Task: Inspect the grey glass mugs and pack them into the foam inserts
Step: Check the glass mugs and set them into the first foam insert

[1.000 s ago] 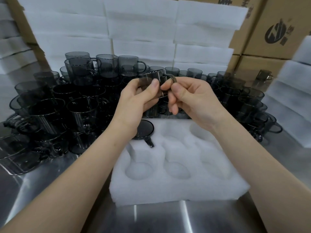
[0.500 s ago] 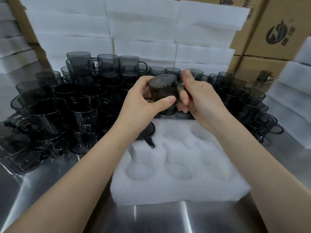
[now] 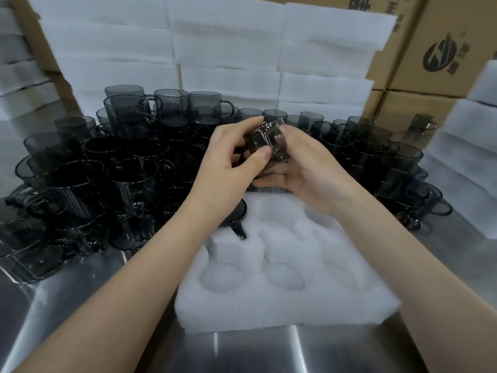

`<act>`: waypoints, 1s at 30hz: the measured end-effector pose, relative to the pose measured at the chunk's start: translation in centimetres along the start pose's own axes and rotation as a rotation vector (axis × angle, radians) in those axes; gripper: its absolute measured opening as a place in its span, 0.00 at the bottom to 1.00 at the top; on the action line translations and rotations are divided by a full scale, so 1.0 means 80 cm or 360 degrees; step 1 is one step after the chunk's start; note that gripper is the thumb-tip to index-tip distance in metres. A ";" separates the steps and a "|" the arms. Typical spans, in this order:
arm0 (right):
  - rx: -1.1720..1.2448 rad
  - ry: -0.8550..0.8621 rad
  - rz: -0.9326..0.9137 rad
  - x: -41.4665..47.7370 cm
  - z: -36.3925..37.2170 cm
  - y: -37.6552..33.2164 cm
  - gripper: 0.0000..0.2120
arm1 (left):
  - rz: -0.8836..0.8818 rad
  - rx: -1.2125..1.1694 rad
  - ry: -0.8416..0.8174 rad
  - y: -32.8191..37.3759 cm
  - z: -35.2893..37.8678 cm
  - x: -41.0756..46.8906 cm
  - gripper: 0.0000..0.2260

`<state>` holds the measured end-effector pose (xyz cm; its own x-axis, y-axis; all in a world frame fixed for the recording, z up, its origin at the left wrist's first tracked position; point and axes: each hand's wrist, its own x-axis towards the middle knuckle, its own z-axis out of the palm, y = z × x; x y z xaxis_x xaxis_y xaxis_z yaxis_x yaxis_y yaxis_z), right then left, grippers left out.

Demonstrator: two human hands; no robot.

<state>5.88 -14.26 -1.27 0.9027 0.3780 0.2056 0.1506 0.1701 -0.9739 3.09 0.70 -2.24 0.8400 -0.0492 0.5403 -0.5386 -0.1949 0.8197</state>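
Above the foam insert (image 3: 282, 305), a grey mug (image 3: 269, 142) was held tilted.
Left grip (image 3: 228, 162) pinched it; right grip (image 3: 309, 168) cupped it.

hands (image 3: 228, 162): 2 | held mug (image 3: 269, 144): 1 | packed mug (image 3: 238, 215): 1 | foam insert (image 3: 295, 305): 1 | loose mugs (image 3: 129, 181): dozens

A smoky grey glass mug (image 3: 269, 144), see-through and glinting, is tipped on its side in the air above the far edge of the foam insert (image 3: 282, 300). The left hand (image 3: 228, 162) pinches it and the right hand (image 3: 304, 168) cradles it from beneath. The insert is a white block with two rows of round pockets, lying flat on the worktop (image 3: 255, 354). Its far-left pocket holds a second mug (image 3: 236, 214), handle pointing nearward. Many more mugs (image 3: 129, 179) stand crowded behind and beside it, some stacked.
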 end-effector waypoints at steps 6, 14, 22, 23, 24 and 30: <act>-0.0342 0.0263 -0.0277 0.001 0.002 0.004 0.15 | 0.0132 0.0296 0.0021 0.001 0.005 -0.004 0.27; -0.0168 0.0374 -0.0177 -0.002 -0.003 -0.005 0.16 | 0.0168 0.0133 -0.0010 -0.002 0.005 -0.006 0.25; 0.0461 -0.0072 0.0290 0.000 -0.003 -0.006 0.28 | 0.0215 0.0076 -0.0067 -0.002 0.004 -0.008 0.28; 0.0421 -0.0116 0.0303 0.000 -0.003 -0.005 0.30 | 0.0204 0.0169 -0.0049 -0.003 0.004 -0.007 0.28; 0.0338 -0.0108 0.0281 0.000 -0.003 -0.004 0.30 | 0.0194 0.0279 -0.0025 -0.004 0.005 -0.006 0.28; -0.0099 0.0254 -0.0011 0.001 -0.004 0.001 0.21 | 0.0137 0.0491 -0.0009 0.002 0.006 -0.004 0.31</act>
<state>6.07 -14.49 -1.39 0.9533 0.2270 0.1993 0.1772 0.1138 -0.9776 2.74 0.25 -2.41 0.7931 -0.0835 0.6034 -0.5633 -0.4775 0.6743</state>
